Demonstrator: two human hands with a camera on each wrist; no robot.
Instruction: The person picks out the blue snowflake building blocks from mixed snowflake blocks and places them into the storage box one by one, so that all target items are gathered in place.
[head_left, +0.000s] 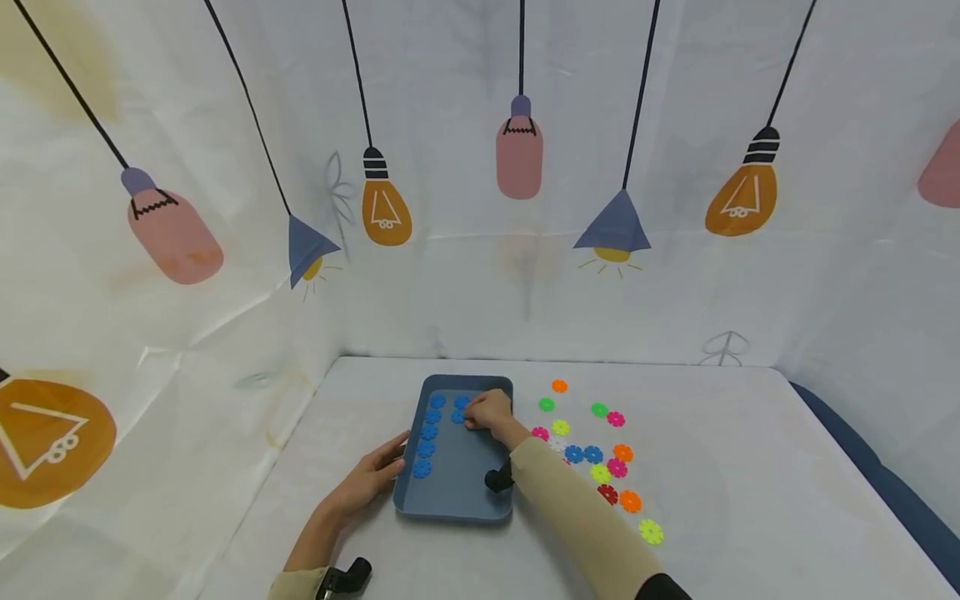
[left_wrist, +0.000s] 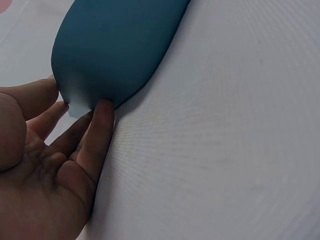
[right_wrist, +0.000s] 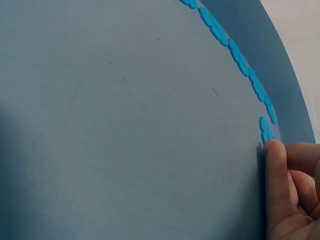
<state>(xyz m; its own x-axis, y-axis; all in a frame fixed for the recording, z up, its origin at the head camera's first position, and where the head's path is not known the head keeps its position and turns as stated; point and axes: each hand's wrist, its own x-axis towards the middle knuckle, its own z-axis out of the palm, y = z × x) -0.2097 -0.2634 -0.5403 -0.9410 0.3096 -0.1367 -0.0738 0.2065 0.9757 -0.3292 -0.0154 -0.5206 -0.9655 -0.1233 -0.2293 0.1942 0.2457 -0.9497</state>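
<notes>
The right hand [head_left: 489, 410], fingers curled, presses a blue disc [right_wrist: 265, 131] in the tray [head_left: 457, 492]; the left hand [head_left: 372, 477] lies flat against the tray's edge.

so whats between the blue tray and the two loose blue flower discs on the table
In the head view, between the blue plastic tray and the two loose blue flower-shaped discs lies the right forearm's beige sleeve, with a pink disc and a white one beside it.

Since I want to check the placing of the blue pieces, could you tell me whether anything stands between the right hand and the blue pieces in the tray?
Nothing visible does. The right hand is inside the blue tray, its fingers already at the blue pieces near the far end. The left hand touches the tray's left edge.
</notes>
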